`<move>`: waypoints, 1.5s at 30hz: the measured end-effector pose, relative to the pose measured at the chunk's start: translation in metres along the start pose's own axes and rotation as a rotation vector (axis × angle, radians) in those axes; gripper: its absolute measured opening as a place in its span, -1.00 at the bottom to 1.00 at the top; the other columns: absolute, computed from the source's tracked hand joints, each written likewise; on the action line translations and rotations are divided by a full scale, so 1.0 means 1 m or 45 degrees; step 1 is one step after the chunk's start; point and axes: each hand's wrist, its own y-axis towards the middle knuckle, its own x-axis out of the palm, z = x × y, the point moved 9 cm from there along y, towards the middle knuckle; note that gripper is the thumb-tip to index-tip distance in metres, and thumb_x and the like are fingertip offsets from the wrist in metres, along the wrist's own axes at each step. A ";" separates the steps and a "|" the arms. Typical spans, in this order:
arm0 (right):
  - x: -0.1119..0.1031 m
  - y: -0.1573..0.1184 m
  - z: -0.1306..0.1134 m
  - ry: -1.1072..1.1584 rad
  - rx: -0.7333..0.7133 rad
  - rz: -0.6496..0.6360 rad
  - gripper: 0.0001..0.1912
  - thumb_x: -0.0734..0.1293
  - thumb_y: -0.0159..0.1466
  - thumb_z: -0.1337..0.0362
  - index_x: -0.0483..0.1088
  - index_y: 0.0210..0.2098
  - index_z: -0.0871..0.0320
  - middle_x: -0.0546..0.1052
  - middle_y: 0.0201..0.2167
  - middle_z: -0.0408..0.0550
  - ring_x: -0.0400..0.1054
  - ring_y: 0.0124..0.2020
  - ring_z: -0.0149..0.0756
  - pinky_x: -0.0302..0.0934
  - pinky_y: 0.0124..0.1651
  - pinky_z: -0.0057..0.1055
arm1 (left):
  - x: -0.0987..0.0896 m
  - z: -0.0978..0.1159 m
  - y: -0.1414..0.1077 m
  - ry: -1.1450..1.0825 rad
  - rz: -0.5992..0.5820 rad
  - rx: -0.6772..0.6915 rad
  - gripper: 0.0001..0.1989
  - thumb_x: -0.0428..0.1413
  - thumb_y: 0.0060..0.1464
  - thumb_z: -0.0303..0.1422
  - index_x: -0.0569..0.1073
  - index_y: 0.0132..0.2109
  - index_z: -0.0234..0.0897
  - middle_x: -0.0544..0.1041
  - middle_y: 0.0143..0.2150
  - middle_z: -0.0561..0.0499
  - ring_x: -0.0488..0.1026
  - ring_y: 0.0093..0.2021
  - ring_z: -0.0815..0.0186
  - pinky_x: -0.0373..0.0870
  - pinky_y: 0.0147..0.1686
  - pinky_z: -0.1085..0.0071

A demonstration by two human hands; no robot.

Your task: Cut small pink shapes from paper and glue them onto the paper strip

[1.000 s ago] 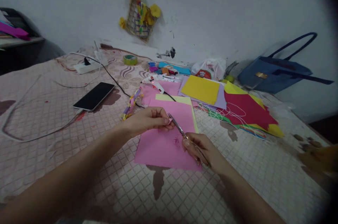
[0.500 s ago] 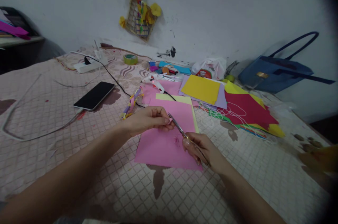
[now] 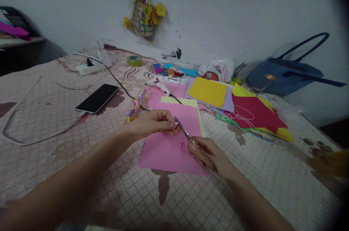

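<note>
Between the fingertips of my left hand is a small pink paper piece, mostly hidden by the fingers. My right hand is closed round the handles of a pair of scissors. The scissor blades point up and left, with the tips beside the paper piece. Beneath both hands lies a pink sheet, with a few small darker pink scraps on it. A pale yellow sheet shows from under its right and far edges.
Behind my hands lie a white glue gun and a purple and yellow paper craft. A phone on a cable is at left. Coloured sheets, tangled white string and a blue bag are at right.
Hardly anything differs. Both hands, the scissors and the paper piece stay in almost the same place.
</note>
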 end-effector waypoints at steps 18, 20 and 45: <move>-0.002 0.001 0.001 -0.009 0.015 0.057 -0.59 0.18 0.18 -0.04 0.21 -0.56 0.17 0.13 -0.76 -0.30 0.00 -0.74 -0.54 -0.06 -0.70 -0.59 | 0.001 0.001 -0.001 0.022 0.011 -0.005 -0.91 0.12 0.00 -0.48 0.33 -0.38 -0.40 0.50 -0.36 -0.06 0.45 -0.33 0.40 0.34 -0.30 0.44; -0.005 0.002 0.001 0.010 0.009 0.112 -0.59 0.18 0.18 -0.04 0.21 -0.55 0.17 0.13 -0.77 -0.30 -0.01 -0.75 -0.54 -0.07 -0.72 -0.59 | -0.003 0.003 0.000 0.061 0.015 -0.004 -0.90 0.11 0.00 -0.45 0.33 -0.37 -0.40 0.50 -0.32 -0.08 0.45 -0.32 0.39 0.34 -0.29 0.42; -0.016 0.004 0.004 0.160 -0.012 0.271 -0.60 0.18 0.16 -0.05 0.19 -0.54 0.17 0.11 -0.76 -0.33 -0.02 -0.77 -0.57 -0.05 -0.74 -0.61 | -0.013 0.006 0.001 1.854 0.349 0.248 -0.86 -0.02 0.01 -0.49 0.44 -0.34 -0.33 0.42 -0.32 -0.06 0.34 -0.31 0.31 0.26 -0.29 0.39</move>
